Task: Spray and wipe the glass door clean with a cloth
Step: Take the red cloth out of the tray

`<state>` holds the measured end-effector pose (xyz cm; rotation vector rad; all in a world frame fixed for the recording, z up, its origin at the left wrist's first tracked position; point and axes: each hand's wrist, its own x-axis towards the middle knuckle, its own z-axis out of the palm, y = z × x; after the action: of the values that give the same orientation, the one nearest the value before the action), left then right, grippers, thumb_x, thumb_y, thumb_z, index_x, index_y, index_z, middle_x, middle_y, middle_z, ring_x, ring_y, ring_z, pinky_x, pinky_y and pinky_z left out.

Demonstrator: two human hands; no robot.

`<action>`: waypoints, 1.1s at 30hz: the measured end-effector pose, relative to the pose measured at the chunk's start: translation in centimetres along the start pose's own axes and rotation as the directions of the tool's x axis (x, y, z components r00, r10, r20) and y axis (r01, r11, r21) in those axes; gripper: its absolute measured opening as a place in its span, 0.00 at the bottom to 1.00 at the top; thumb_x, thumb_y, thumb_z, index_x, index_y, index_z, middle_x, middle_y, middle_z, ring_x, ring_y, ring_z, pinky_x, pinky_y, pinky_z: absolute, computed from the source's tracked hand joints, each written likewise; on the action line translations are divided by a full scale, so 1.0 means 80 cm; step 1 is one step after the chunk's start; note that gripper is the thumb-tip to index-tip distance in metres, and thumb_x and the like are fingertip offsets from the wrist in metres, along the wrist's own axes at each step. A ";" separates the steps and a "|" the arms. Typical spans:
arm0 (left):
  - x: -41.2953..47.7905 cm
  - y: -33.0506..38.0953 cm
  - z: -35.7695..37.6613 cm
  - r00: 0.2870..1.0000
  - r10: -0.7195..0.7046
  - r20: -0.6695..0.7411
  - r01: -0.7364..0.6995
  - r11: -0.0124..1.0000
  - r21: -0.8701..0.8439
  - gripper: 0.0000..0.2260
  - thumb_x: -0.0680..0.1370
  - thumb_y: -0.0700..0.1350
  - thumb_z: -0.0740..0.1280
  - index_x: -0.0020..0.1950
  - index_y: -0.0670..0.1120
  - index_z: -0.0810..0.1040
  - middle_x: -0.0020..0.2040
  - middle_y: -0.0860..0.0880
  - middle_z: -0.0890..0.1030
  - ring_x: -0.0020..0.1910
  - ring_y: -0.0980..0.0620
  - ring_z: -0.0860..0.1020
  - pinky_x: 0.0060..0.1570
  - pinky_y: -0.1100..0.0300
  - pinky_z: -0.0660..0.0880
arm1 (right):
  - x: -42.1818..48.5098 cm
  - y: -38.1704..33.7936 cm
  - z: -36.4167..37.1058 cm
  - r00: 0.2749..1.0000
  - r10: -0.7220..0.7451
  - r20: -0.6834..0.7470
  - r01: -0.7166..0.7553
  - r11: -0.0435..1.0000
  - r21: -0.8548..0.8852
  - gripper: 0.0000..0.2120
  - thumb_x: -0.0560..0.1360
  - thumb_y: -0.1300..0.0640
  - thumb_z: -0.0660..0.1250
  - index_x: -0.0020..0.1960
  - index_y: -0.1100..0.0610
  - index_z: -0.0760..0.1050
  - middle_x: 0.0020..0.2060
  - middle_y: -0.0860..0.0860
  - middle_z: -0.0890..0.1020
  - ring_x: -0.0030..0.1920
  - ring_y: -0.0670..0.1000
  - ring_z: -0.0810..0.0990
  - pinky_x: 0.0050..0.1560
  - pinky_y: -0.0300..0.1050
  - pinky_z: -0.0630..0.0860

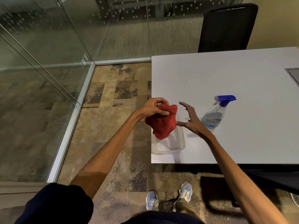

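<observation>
Clearly the gathering step was in hand: the left hand (153, 107) pinched the red cloth (161, 124) above a clear tub (176, 147) at the table's (226, 75) corner. The right hand (192, 121), fingers spread and empty, hovered just beside the spray bottle (215, 114). Next came grasping it, then turning toward the glass door (37, 65).

Single view only, so no overlap between views to record. The head-worn wide-angle camera looked forward and steeply down from standing height; the wearer's own pale blue sneakers (168, 199) sat at the bottom edge of frame. Both bare forearms ran up from the bottom corners toward mid-frame, near the lens. The white rectangular table (226, 78) filled the right half, its near-left corner just right of centre. Clear glass wall panels (40, 78) filled the left and top. Straight lines bowed toward the frame edges.
</observation>
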<state>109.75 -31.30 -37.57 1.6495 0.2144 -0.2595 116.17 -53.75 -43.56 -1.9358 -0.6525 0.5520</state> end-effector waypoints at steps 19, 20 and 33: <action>-0.187 -0.067 -0.165 0.726 0.187 -0.661 -0.033 0.971 0.238 0.10 0.82 0.43 0.65 0.60 0.38 0.77 0.51 0.45 0.81 0.48 0.53 0.79 0.47 0.63 0.76 | 0.110 -0.179 0.111 0.908 -0.198 0.370 0.257 0.959 -0.117 0.13 0.68 0.57 0.79 0.51 0.55 0.82 0.43 0.51 0.84 0.44 0.51 0.83 0.45 0.43 0.80; -0.200 -0.069 -0.170 0.671 0.203 -0.713 -0.038 0.970 0.240 0.10 0.81 0.43 0.65 0.58 0.38 0.77 0.49 0.46 0.81 0.47 0.53 0.79 0.46 0.61 0.76 | 0.113 -0.190 0.117 0.910 -0.212 0.357 0.246 0.968 -0.053 0.13 0.68 0.59 0.79 0.52 0.56 0.82 0.42 0.50 0.84 0.43 0.49 0.83 0.44 0.40 0.80; -0.389 -0.068 -0.171 0.294 -0.125 -0.948 -0.356 0.906 -0.230 0.07 0.76 0.36 0.71 0.46 0.48 0.78 0.43 0.51 0.79 0.41 0.55 0.78 0.41 0.60 0.73 | 0.111 -0.306 0.250 0.818 -0.128 0.561 -0.216 0.836 0.505 0.17 0.68 0.66 0.76 0.54 0.57 0.78 0.45 0.51 0.83 0.49 0.51 0.80 0.50 0.45 0.76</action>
<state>78.99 -16.76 -32.39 1.1665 1.0018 0.9431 105.32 -25.60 -30.59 -1.2191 -0.7176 1.2472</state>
